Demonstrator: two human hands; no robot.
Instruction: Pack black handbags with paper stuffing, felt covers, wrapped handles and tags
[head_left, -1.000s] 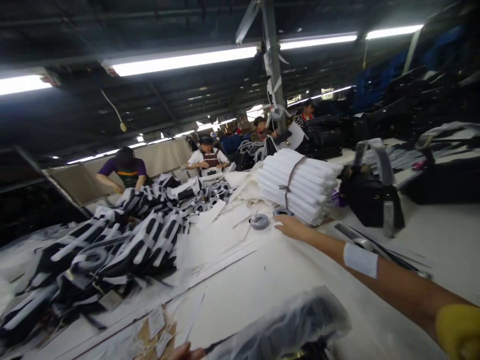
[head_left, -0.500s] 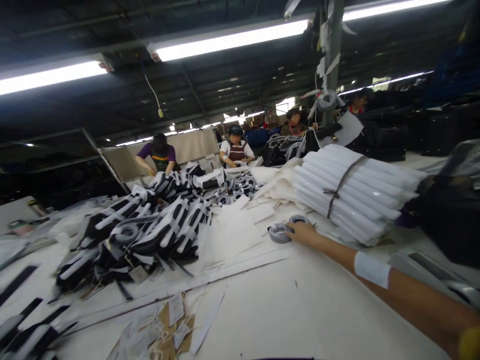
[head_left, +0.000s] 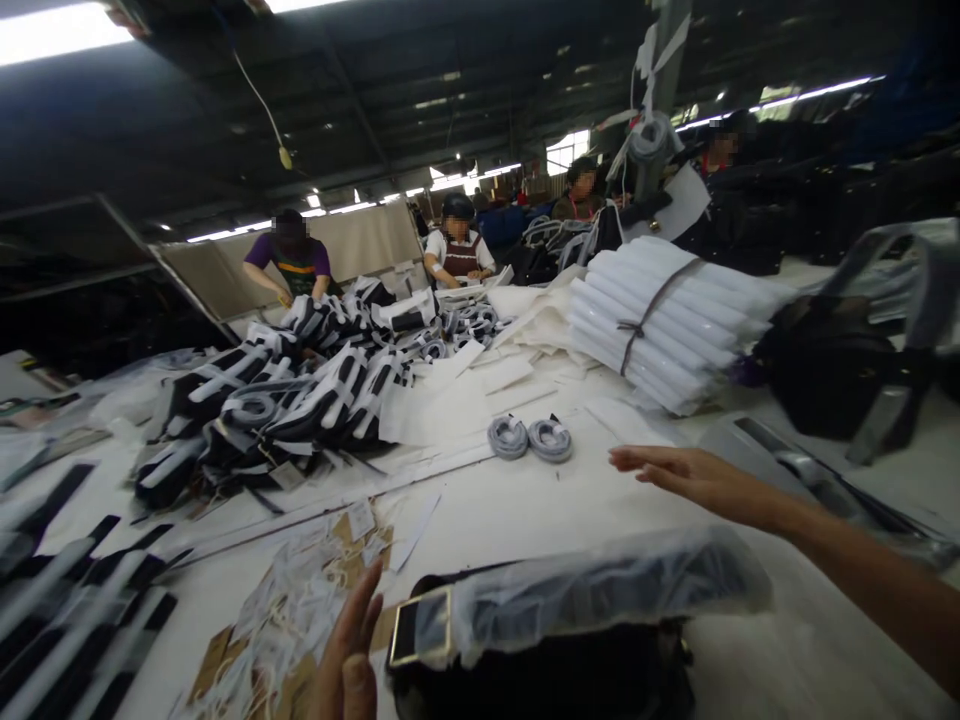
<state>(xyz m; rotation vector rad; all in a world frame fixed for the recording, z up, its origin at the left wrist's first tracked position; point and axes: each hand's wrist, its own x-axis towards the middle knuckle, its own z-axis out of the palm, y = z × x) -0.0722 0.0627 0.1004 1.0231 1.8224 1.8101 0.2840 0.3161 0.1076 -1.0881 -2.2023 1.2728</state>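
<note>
A black bag (head_left: 555,672) with a gold square buckle (head_left: 421,628) stands at the bottom middle, its top strap covered in a thin translucent wrap (head_left: 600,590). My left hand (head_left: 351,650) is beside the bag's left end, fingers apart and holding nothing. Over the table to the bag's upper right, my right hand (head_left: 694,480) is stretched out with nothing in it. Two rolled grey straps (head_left: 508,437) lie side by side on the white table, left of my right hand's fingertips.
A heap of wrapped black-and-white straps (head_left: 322,400) covers the left middle. White foam tubes (head_left: 667,310) tied in a bundle lie at the right. Tags and strings (head_left: 300,590) are scattered at the lower left. Co-workers (head_left: 457,240) are across the table.
My right hand has let go of the rolled straps and drawn back; they now lie nearer, side by side. The black bag and my left hand have come into view.
</note>
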